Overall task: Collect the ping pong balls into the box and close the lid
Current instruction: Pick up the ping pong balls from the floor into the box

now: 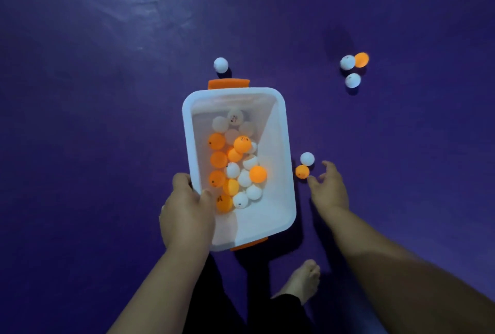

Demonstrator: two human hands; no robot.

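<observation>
Ping pong balls (235, 162): orange and white plastic spheres heaped in the white rectangular plastic box (235, 90).
Left hand (187, 207): you grip its left rim.
Right hand (330, 186): spread, empty, just beside a loose orange ball (302, 171).
Purple floor (80, 146): five more stray balls (353, 80).

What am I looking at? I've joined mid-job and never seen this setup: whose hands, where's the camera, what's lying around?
There is no machine: a person works with bare hands, and the one picture comes from a camera on their head, looking down. The left hand grips the rim of an open white box with orange and white balls inside. The right hand, open, reaches toward an orange ball and a white ball beside the box. On the purple floor lie another white ball beyond the box and three balls farther right.
</observation>
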